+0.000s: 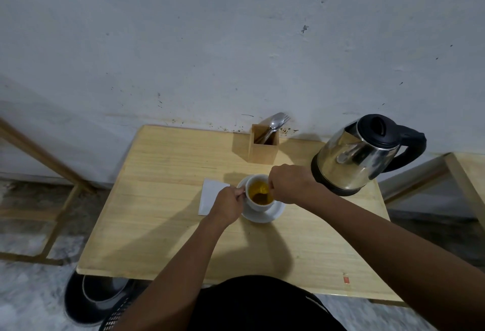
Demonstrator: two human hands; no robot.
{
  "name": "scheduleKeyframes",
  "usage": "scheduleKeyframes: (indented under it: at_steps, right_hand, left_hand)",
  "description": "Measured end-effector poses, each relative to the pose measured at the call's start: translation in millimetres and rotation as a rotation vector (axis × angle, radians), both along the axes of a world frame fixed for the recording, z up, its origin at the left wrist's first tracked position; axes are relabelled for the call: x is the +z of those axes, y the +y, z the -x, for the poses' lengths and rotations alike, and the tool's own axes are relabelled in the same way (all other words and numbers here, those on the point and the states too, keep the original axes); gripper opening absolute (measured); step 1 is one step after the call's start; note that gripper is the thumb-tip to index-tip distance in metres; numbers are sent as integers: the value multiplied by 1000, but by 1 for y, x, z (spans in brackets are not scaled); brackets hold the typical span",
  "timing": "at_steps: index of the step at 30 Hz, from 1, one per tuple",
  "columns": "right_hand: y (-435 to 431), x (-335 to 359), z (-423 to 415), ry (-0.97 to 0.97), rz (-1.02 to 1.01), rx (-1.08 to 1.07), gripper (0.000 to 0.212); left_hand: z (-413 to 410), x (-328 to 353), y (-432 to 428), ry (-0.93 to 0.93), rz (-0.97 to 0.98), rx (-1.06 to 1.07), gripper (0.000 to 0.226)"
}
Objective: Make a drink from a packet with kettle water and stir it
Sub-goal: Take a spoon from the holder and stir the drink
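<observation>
A white cup (pixel 256 206) stands on a white saucer (pixel 273 215) near the middle of the wooden table (pixel 162 225). Inside it is a yellow-orange drink with a dark patch. My left hand (pixel 227 206) pinches the cup's handle on the left side. My right hand (pixel 291 183) is closed just over the cup's right rim, gripping a spoon whose bowl dips into the drink; the spoon is mostly hidden by my fingers. A white packet (pixel 210 194) lies flat to the left of the cup, partly under my left hand. The steel kettle (pixel 359 157) with a black lid and handle stands at the right.
A wooden holder (pixel 263 148) with metal cutlery stands against the wall behind the cup. A dark bin (pixel 97 302) sits on the floor below the table's front left corner. Wooden frames stand at the far left and right.
</observation>
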State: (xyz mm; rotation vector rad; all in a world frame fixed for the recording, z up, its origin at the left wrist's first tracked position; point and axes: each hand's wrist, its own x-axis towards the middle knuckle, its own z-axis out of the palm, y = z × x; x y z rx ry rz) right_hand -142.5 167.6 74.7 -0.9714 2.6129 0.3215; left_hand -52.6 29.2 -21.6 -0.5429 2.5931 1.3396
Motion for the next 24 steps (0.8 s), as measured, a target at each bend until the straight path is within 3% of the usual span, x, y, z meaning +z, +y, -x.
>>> scheduleKeyframes:
  at_steps: [11, 18, 24]
  right_hand:
    - [1, 0, 4, 85, -14, -21, 15]
    - [-4, 3, -1, -27, 2, -35, 22]
    - [-4, 0, 1, 72, 23, -34, 15]
  left_hand:
    - [1, 1, 1, -6, -6, 3, 31]
    - [2, 0, 0, -3, 6, -3, 32]
    - [1, 1, 0, 5, -8, -8, 32]
